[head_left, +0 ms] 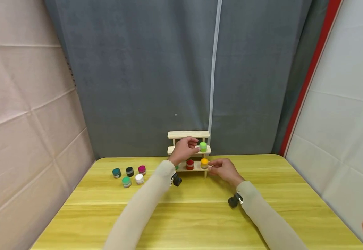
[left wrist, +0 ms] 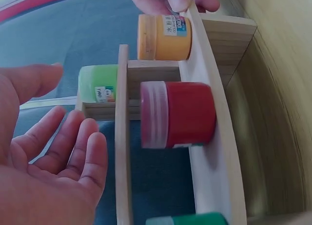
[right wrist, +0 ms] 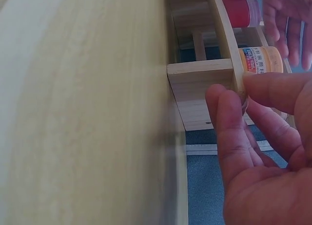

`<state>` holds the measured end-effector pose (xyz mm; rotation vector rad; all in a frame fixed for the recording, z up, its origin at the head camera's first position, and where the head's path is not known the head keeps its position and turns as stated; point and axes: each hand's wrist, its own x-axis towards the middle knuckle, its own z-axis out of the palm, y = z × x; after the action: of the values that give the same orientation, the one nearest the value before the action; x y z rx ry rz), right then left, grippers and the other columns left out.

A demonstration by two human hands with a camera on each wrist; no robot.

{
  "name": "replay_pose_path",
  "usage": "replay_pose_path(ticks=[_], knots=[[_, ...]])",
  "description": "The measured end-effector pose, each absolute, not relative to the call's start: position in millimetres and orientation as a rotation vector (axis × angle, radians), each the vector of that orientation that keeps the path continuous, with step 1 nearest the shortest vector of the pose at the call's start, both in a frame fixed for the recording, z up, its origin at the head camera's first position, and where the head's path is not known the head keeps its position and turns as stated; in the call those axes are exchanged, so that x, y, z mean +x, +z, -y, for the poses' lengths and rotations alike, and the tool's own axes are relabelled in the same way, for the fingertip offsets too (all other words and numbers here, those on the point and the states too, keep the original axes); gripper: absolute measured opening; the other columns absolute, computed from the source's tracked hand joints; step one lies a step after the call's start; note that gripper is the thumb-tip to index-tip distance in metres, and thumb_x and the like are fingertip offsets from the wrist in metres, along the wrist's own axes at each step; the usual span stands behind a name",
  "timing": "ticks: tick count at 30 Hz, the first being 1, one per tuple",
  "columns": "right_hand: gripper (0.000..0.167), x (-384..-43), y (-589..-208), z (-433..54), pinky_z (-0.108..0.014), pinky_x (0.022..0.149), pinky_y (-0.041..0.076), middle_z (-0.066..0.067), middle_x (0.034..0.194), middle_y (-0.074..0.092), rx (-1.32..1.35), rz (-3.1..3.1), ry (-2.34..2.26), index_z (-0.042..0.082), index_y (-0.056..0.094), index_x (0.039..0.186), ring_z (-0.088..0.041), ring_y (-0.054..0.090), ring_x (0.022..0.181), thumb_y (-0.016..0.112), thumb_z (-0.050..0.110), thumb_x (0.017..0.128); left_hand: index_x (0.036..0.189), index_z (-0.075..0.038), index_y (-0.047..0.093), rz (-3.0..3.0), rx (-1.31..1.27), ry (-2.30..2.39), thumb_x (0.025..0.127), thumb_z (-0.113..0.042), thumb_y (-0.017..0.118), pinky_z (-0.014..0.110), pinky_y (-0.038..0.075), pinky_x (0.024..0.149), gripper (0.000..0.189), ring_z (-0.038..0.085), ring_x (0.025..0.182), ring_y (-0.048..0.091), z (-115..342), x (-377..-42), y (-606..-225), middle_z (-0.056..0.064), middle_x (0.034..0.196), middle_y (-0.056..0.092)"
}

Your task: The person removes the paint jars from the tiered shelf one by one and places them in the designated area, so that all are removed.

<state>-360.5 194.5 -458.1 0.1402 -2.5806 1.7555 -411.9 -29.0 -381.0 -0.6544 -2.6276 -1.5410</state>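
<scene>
A three-tier wooden rack [head_left: 188,134] stands at the back of the table. On its middle tier, at the right end, sits a light green paint jar [head_left: 203,147]. My left hand [head_left: 184,151] is just left of that jar, fingers relaxed and apart from it in the left wrist view. The bottom tier bears a yellow-orange paint jar [head_left: 204,163], a red paint jar [head_left: 190,164] and a green jar [left wrist: 200,219], mostly hidden by my left arm in the head view. My right hand [right wrist: 263,122] pinches the right end of the bottom tier, beside the yellow-orange jar.
Left on the table [head_left: 194,215] stand several more jars: teal [head_left: 116,173], black [head_left: 129,171], magenta [head_left: 142,169], green [head_left: 126,182] and white [head_left: 139,178]. A grey curtain [head_left: 137,80] hangs right behind the rack.
</scene>
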Motion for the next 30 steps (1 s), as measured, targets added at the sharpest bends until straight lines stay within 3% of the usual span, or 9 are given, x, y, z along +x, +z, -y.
replay_pose_path(ticks=[9,16,30], knots=[[0.029,-358.8,-459.3,-202.1,-0.027,0.080,0.063,-0.017,0.112,0.077,0.140,2.579,1.748,-0.001,0.076,0.122,-0.015,0.071,0.090,0.079,0.010,0.095,0.136,-0.006,0.066,2.627,-0.619,-1.572,0.095,-0.023,0.081,0.038,0.060,0.100,0.047,0.024,0.116,0.067,3.9,-417.0,-386.4,0.009,0.127,0.070],[0.029,-360.5,-460.5,-207.9,-0.026,0.080,0.062,-0.016,0.112,0.077,0.155,2.578,1.721,-0.001,0.076,0.121,-0.014,0.071,0.090,0.079,0.011,0.096,0.139,-0.004,0.064,2.625,-0.582,-1.567,0.095,-0.019,0.082,0.038,0.061,0.099,0.051,0.027,0.116,0.070,-8.8,-416.5,-385.5,0.012,0.129,0.072],[0.029,-360.1,-455.6,-200.3,-0.027,0.081,0.059,-0.011,0.110,0.078,0.142,2.620,1.648,0.004,0.078,0.119,-0.017,0.068,0.094,0.080,0.017,0.094,0.128,-0.011,0.072,2.634,-0.543,-1.484,0.094,-0.020,0.082,0.034,0.062,0.092,0.037,0.020,0.106,0.073,-9.1,-429.7,-392.9,0.007,0.122,0.076]])
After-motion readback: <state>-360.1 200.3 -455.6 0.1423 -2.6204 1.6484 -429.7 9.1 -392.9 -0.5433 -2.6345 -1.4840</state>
